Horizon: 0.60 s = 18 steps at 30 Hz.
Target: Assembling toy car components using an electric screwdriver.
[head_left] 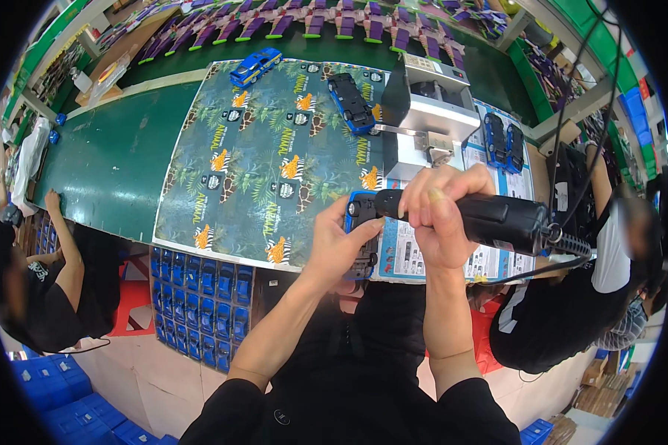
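Observation:
A blue toy car (361, 209), turned with its black underside up, lies at the near edge of the patterned sheet. Holding it along its side is my left hand (332, 239), thumb laid across the underside. My right hand (444, 211) is wrapped round a black electric screwdriver (508, 222), held nearly level. The screwdriver's nose points left and reaches the car; its tip is hidden from me. Another upside-down toy car (351, 104) rests farther off, left of a metal screw feeder (434, 111).
An upright blue car (256, 68) sits at the far left of the patterned sheet (252, 170). Two upside-down cars (505, 144) lie right of the feeder. A tray of blue car shells (200, 304) stands below the table edge. Co-workers sit on both sides; a cable hangs at right.

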### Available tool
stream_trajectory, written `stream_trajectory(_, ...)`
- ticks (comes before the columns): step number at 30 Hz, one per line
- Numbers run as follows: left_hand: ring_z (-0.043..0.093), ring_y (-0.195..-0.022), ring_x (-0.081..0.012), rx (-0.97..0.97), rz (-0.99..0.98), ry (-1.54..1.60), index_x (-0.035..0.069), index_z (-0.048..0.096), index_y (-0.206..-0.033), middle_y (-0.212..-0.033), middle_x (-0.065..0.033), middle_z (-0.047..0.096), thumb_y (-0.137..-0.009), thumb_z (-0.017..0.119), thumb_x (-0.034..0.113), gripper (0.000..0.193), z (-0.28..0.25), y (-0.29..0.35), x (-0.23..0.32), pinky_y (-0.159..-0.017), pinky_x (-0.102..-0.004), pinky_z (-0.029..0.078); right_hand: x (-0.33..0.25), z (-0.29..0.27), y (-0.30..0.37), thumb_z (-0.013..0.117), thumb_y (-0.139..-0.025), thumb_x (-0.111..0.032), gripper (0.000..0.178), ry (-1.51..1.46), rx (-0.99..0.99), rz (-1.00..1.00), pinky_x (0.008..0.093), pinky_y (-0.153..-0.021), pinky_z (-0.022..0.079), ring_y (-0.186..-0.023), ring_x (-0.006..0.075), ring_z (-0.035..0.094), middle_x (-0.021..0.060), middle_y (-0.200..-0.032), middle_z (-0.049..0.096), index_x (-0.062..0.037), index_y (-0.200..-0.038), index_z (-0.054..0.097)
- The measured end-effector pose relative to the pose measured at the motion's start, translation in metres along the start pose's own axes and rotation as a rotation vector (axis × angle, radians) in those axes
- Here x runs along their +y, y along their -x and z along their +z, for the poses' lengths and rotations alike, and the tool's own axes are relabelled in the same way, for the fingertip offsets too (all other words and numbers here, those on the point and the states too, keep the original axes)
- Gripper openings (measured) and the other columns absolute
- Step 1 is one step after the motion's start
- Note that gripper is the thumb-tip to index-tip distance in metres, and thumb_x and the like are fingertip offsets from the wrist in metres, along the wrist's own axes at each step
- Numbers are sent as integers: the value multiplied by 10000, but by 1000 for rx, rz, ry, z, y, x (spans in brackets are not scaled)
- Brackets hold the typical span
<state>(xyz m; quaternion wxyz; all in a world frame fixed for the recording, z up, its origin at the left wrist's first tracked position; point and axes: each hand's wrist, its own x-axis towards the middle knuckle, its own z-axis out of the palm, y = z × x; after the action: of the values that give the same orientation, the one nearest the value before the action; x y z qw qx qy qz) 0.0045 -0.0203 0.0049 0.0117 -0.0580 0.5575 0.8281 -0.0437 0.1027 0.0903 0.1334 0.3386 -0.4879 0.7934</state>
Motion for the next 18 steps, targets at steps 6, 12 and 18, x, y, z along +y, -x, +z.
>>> stream_trajectory(6, 587, -857, -92, -3, 83, -159, 4, 640, -1125, -960, -35, 677, -805, 746, 96, 349, 5, -2, -9, -777, -287, 513, -3, -10, 8, 629, -876, -34, 205, -83, 58, -15, 295, -507, 431, -561, 161, 482, 45, -648, 475, -89, -925, 438)
stream_trajectory(12, 572, -818, -53, -3, 88, -118, -9, 637, -1096, -908, -17, 677, -815, 730, 53, 302, 2, 0, -7, -741, -246, 494, 0, -9, 8, 552, -934, -119, 192, -120, 23, -15, 267, -556, 374, -535, 116, 401, 14, -633, 411, -93, -811, 406)
stream_trajectory(18, 608, -784, -85, 22, 72, 168, -1, 651, -1049, -883, -31, 676, -828, 737, 84, 252, 12, -8, -14, -721, -271, 509, -30, -17, 4, 524, -951, -172, 152, -27, 18, -85, 280, -575, 386, -582, 124, 427, 31, -684, 433, -81, -871, 432)
